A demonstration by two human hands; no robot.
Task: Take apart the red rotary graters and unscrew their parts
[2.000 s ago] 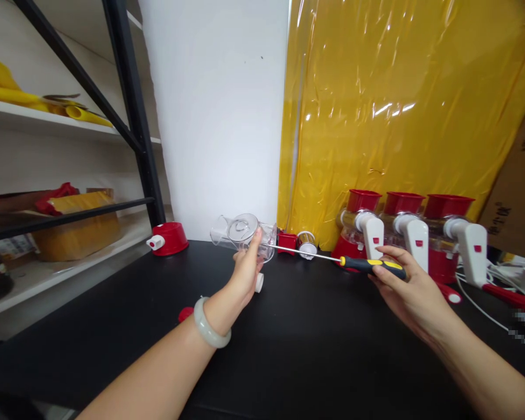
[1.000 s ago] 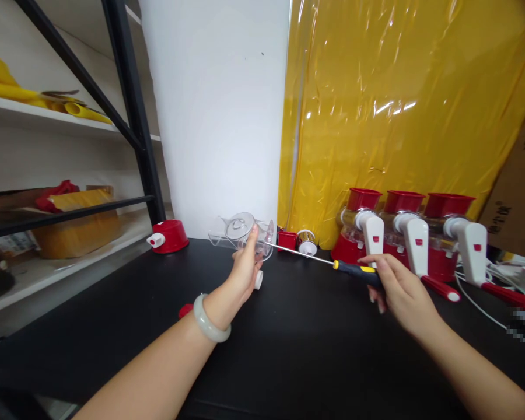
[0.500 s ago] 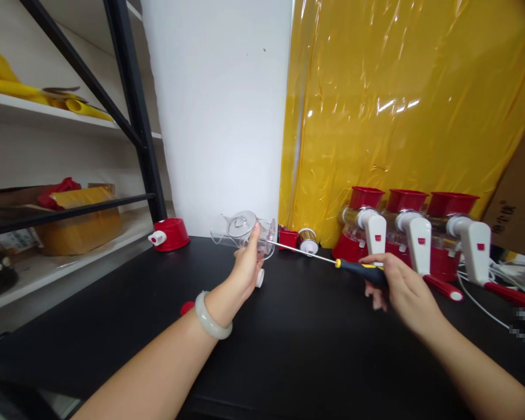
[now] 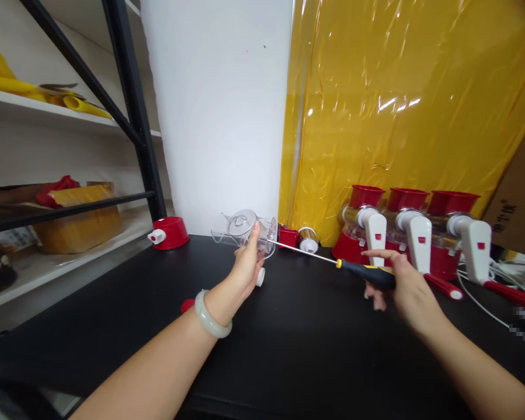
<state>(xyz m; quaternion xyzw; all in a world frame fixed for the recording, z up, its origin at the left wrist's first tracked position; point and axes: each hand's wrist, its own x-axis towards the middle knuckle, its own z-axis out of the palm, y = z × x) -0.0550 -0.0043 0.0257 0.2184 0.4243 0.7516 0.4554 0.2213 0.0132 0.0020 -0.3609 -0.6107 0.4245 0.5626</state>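
My left hand [image 4: 247,262] is closed around a clear plastic grater body [image 4: 242,223], tilted on its side above the black tabletop. In my right hand [image 4: 405,286] is a screwdriver [image 4: 354,271] with a dark blue and yellow handle. Its long metal shaft points left and its tip reaches into the right end of the clear body; what the tip meets there is hidden. The right index finger stretches over the handle while the other fingers curl loosely below it. A white knob [image 4: 259,277] shows beside my left hand, and a red part [image 4: 187,305] is partly covered by my wrist.
Several red-and-white rotary graters [image 4: 376,230] with crank handles stand at the right. A red base [image 4: 171,233] sits at the back left. A grater drum [image 4: 308,240] and a small red part [image 4: 287,237] lie against the back. Shelving [image 4: 146,157] borders the left.
My right hand has shifted slightly right along the screwdriver handle, and its fingers have loosened and spread more. My left hand and the clear body have stayed nearly still.
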